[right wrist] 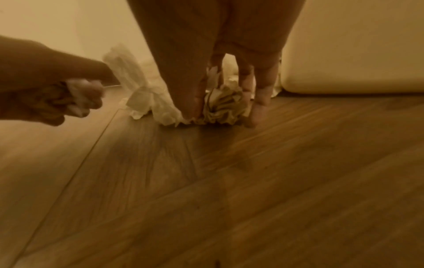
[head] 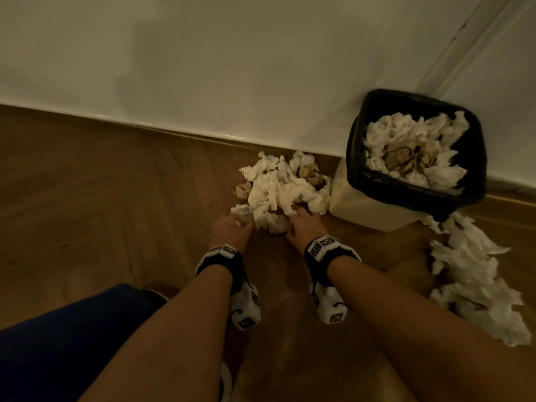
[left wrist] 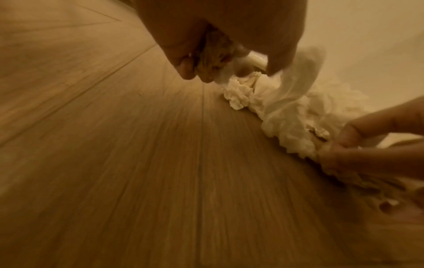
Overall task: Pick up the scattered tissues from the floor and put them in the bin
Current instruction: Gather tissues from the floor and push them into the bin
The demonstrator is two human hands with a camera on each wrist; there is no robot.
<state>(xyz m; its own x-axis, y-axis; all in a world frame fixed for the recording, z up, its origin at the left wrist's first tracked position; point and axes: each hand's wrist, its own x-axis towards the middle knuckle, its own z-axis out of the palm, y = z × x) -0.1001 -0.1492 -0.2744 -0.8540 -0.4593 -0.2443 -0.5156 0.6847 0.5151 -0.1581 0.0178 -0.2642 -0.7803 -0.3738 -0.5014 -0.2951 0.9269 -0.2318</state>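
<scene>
Nearest, the left hand (head: 229, 229) is curled tight round a wad of brown and white crumpled tissue, while the right hand (head: 303, 224) pinches a brown crumpled wad (right wrist: 221, 107) at the near edge of the heap of white and brown crumpled tissues (head: 282, 187) on the brown wooden plank floor (head: 116, 184). A second trail of white crumpled tissues (head: 475, 274) lies to the right. Beyond, the cream bin with a black liner (head: 374, 198) by the wall is nearly full, so I judge the task roughly half done.

Dim warm light, wood-plank floor (head: 101, 175), pale wall (head: 232, 53), perhaps a door frame (head: 464, 44) at right.
</scene>
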